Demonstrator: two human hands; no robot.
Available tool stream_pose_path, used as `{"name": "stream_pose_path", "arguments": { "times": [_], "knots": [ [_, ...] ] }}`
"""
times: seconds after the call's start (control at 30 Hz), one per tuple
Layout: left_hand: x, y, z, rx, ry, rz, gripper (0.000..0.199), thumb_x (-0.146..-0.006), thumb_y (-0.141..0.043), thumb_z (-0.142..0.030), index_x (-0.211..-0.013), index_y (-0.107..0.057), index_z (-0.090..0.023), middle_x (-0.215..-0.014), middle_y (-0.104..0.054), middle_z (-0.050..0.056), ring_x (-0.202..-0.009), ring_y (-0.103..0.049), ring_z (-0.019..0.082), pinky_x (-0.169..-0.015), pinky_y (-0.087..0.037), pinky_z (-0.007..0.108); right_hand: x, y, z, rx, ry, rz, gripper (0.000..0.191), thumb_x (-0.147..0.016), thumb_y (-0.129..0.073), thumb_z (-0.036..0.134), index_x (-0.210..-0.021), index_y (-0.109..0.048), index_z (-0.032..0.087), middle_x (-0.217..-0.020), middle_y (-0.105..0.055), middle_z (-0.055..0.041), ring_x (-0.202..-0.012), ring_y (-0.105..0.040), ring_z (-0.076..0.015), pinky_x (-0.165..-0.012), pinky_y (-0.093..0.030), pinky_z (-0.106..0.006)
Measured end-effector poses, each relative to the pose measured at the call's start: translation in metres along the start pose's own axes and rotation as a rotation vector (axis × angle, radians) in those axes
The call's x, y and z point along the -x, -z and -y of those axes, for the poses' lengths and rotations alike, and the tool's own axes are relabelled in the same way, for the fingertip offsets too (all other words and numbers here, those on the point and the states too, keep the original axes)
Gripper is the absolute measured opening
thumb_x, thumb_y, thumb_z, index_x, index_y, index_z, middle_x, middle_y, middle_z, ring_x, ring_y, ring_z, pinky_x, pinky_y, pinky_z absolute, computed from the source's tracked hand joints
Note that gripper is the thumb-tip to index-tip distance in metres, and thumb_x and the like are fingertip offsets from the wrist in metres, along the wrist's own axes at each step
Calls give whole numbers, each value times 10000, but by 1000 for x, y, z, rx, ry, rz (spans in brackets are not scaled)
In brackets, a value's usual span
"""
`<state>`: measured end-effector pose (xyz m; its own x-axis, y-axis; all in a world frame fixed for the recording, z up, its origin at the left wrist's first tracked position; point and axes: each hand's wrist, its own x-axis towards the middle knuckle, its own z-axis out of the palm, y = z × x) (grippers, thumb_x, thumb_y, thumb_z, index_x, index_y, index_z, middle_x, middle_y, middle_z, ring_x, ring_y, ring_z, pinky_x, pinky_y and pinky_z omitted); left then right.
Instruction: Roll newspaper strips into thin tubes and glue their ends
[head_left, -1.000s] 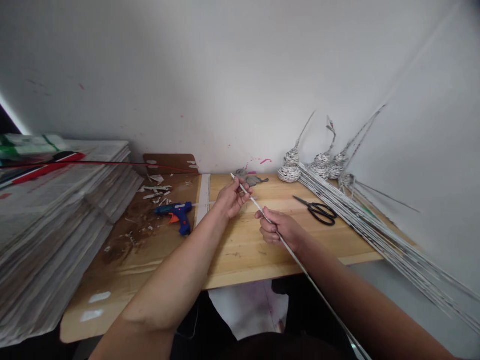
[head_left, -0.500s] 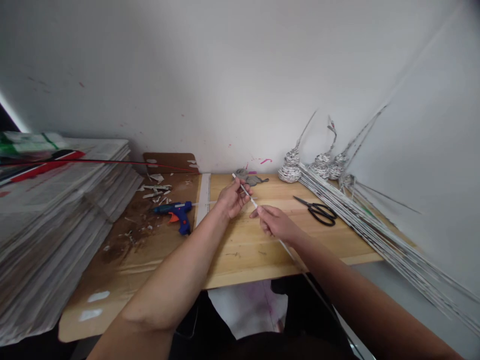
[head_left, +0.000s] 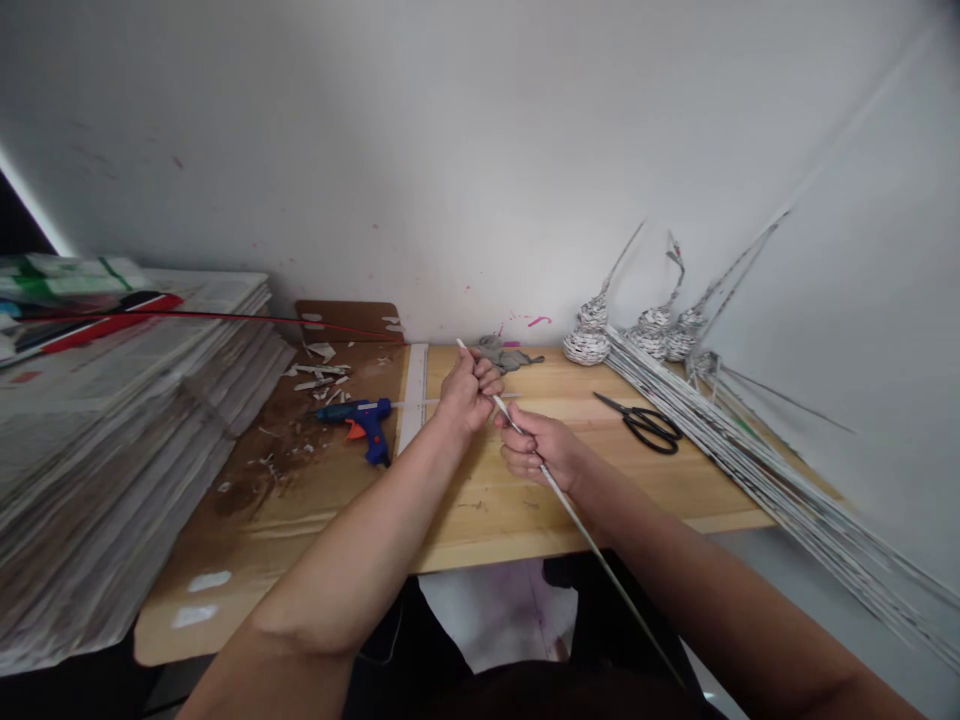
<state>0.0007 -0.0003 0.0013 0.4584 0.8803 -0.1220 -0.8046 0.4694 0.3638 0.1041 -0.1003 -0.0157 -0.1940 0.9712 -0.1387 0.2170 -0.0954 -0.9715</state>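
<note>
A long thin paper rod point(head_left: 574, 512) runs from above the table's middle down toward my lap at the lower right. My left hand point(head_left: 470, 388) is closed round its upper part, and the white tip pokes out past the thumb. Just below and to the right, my right hand point(head_left: 536, 447) also grips the rod, with fingers curled. A grey crumpled cloth or glove point(head_left: 510, 356) lies behind my left hand. Black-handled scissors point(head_left: 645, 424) rest on the wooden table point(head_left: 480, 545) to the right.
At left stand a tall stack of newspapers point(head_left: 172, 400), a blue glue gun point(head_left: 364, 420) and paper scraps point(head_left: 322, 375) on cardboard point(head_left: 300, 500). Woven paper gourd shapes point(head_left: 587, 345) and a bundle of paper rods point(head_left: 720, 450) are at right.
My left hand's fingers have closed more tightly round the rod. My right hand has turned, and the rod now shows over its fingers. The view has shifted slightly.
</note>
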Motion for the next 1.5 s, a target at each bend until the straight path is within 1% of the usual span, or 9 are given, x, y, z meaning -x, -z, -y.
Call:
{"name": "stream_pose_path", "arguments": {
  "times": [0.2, 0.37, 0.43, 0.63, 0.8, 0.97, 1.17, 1.33, 1.5],
  "knots": [
    [-1, -2, -5, 33, -45, -48, 353, -994, -340, -426, -744, -430, -193, -499, -241, -82, -347, -228, 52, -345, -153, 153, -3, -2, 4, 402, 231, -303, 305, -905, -503, 493, -868, -558, 196, -653, -468, 10, -568, -420, -126, -526, -318, -250],
    [-1, -2, -7, 79, -19, -29, 363, -1001, -346, -404, -726, -431, -183, -495, -236, -83, -339, -217, 48, -336, -125, 153, -6, 1, 6, -74, -35, 61, 396, -960, -270, 530, -912, -506, 216, -506, -236, 91, -394, -215, -110, -418, -247, -238],
    [-1, -1, -8, 91, -22, -22, 365, -1000, -351, -405, -723, -436, -182, -494, -244, -82, -338, -220, 47, -338, -124, 154, -6, 1, 6, -139, -78, 87, 411, -947, -281, 563, -945, -506, 220, -514, -228, 97, -394, -195, -108, -410, -235, -236],
    [-5, 3, -11, 89, -77, -33, 378, -994, -360, -426, -716, -446, -186, -495, -266, -77, -346, -248, 55, -352, -169, 165, -8, -1, 5, 329, 250, -284, 320, -893, -511, 505, -800, -542, 200, -640, -449, 11, -576, -406, -127, -533, -308, -249],
    [-5, 3, -10, 105, -79, -18, 372, -999, -365, -396, -704, -441, -182, -497, -263, -77, -353, -245, 54, -358, -176, 165, -11, 1, 4, -133, -79, 50, 376, -944, -323, 534, -888, -522, 220, -508, -245, 87, -407, -233, -112, -422, -252, -244],
    [-4, 3, -9, 88, -94, -39, 374, -996, -370, -406, -707, -448, -181, -501, -263, -77, -354, -242, 53, -355, -174, 164, -12, 1, 3, 35, 95, -159, 295, -873, -562, 487, -838, -580, 195, -612, -455, 31, -501, -366, -99, -472, -285, -228],
    [-1, -1, -11, 107, -78, -52, 376, -995, -372, -405, -700, -438, -181, -503, -230, -81, -348, -213, 51, -338, -142, 156, -16, 1, 6, -492, -218, 153, 337, -979, -339, 460, -883, -542, 208, -463, -258, 93, -378, -205, -98, -398, -202, -220],
    [1, -1, -11, 107, -54, -52, 375, -995, -376, -407, -703, -443, -180, -503, -220, -83, -343, -215, 49, -333, -138, 153, -18, -1, 11, -559, -215, 91, 336, -979, -390, 443, -806, -523, 189, -479, -343, 76, -387, -253, -82, -400, -221, -205],
    [4, -2, -13, 122, -28, 7, 385, -1002, -362, -393, -696, -447, -174, -503, -226, -81, -344, -223, 46, -330, -144, 153, -22, -4, 13, -830, -279, 201, 346, -1006, -327, 359, -730, -459, 199, -445, -243, 81, -389, -200, -94, -409, -181, -210]
  ]
}}
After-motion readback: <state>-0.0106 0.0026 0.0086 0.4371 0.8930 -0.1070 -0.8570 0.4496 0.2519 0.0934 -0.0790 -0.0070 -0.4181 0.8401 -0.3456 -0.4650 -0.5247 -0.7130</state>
